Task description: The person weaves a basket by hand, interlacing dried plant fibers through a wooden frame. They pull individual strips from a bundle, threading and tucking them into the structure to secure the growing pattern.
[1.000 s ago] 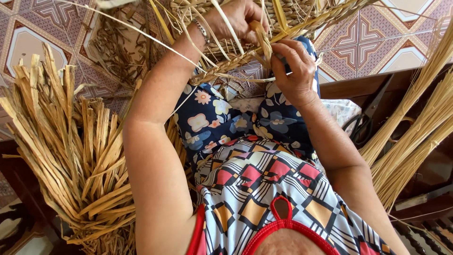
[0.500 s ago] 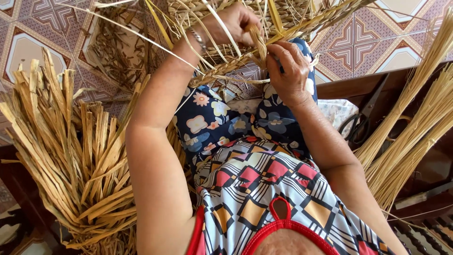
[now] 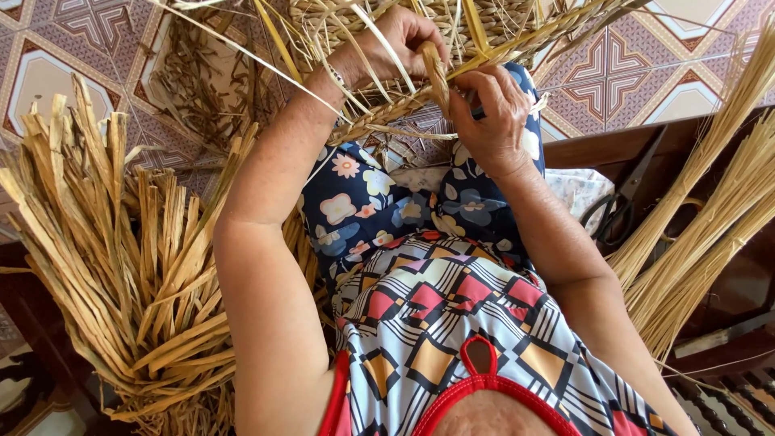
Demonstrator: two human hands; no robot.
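A half-woven straw basket (image 3: pixel 379 24) rests above my lap, its braided rim (image 3: pixel 379 117) running across under my wrists. My left hand (image 3: pixel 395 40) grips the rim and loose strands at the top centre. My right hand (image 3: pixel 488 109) pinches a flat straw strip (image 3: pixel 436 77) that stands up between both hands at the rim. Thin pale strands (image 3: pixel 266 64) trail off to the left over my forearm. My lap is covered by dark blue flowered cloth (image 3: pixel 379 206).
A thick bundle of flat dried leaf strips (image 3: pixel 121 266) stands at my left. Round straw stalks (image 3: pixel 702 226) lean at the right, beside black scissors (image 3: pixel 622 202) on a dark wooden bench (image 3: pixel 581 149). Patterned floor tiles (image 3: pixel 48 73) lie beyond.
My right hand has shifted slightly up and left along the rim, working the straw strip closer to my left hand. The basket has turned a little.
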